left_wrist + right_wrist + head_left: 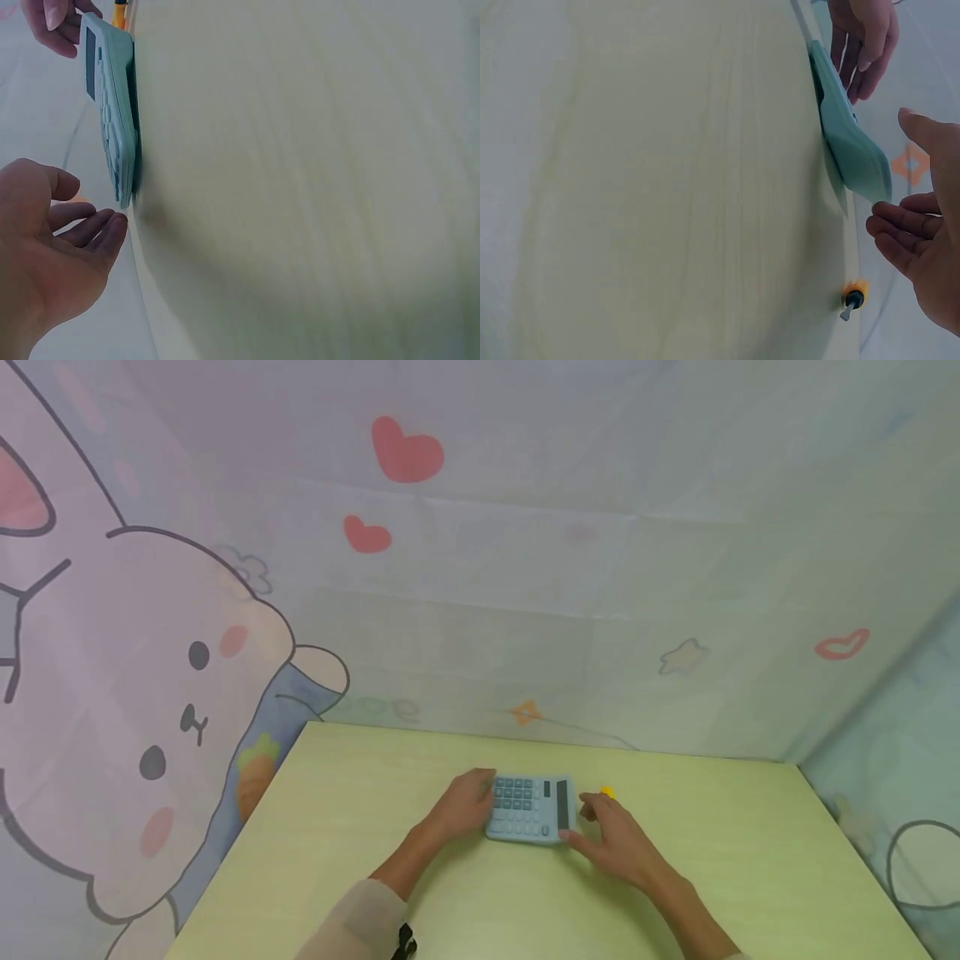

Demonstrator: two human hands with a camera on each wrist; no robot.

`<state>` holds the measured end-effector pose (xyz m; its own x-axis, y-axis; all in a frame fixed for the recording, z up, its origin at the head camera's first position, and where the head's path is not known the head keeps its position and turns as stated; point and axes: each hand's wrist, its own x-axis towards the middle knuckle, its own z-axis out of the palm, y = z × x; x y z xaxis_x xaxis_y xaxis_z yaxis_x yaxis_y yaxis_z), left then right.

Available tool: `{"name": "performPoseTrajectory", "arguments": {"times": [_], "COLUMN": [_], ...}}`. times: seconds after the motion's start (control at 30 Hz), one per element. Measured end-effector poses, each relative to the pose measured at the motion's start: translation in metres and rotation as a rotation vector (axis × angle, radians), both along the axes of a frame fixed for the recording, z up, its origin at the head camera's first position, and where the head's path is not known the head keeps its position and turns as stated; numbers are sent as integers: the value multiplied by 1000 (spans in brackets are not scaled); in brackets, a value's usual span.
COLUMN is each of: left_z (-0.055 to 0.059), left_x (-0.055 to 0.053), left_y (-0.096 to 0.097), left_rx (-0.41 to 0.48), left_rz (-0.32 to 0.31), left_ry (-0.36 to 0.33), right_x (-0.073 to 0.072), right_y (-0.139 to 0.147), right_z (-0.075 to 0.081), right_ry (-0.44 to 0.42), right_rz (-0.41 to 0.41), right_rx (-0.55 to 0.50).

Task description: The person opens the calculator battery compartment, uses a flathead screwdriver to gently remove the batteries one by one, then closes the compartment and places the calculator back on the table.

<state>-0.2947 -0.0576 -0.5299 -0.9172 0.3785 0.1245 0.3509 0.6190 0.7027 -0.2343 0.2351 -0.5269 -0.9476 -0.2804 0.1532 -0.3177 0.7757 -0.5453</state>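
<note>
A light blue calculator lies on the table, its keys toward the left and its dark display strip toward the right. My left hand is at the keypad end, fingers loosely bent beside the edge. In the left wrist view, no finger of the left hand wraps round the calculator. At the display end is my right hand, thumb and fingers spread apart near the corners. The right wrist view shows the right hand's fingertips close to the calculator's thick end; contact is hard to tell.
Behind the right hand lies a small yellow-orange and black object with a metal tip, like a screwdriver, mostly hidden in the head view. The pale wooden table meets a printed cloth backdrop at its back edge.
</note>
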Motion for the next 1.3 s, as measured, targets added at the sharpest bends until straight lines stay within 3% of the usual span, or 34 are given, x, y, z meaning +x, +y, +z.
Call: {"name": "performPoseTrajectory", "arguments": {"times": [0.2, 0.5, 0.8, 1.03, 1.13, 1.3], "left_z": [-1, -4, -3, -1, 2, 6], "left_x": [-2, -2, -5, -3, 0, 2], "left_y": [6, 12, 11, 9, 7, 2], "left_rx": [-7, -8, -34, -2, 59, 264], "left_rz": [-8, 1, -30, 30, 86, 139], "left_ry": [5, -64, -81, -109, -172, -302], "right_x": [-3, -1, -1, 0, 1, 2], "right_y": [-2, -3, -2, -6, -8, -12], "right_z": [-2, -6, -14, -19, -19, -15], "right_ry": [-6, 0, 35, 29, 33, 31], "right_rz": [-4, -6, 28, 51, 30, -44], "right_rx": [-10, -46, -67, -126, -131, -155]}}
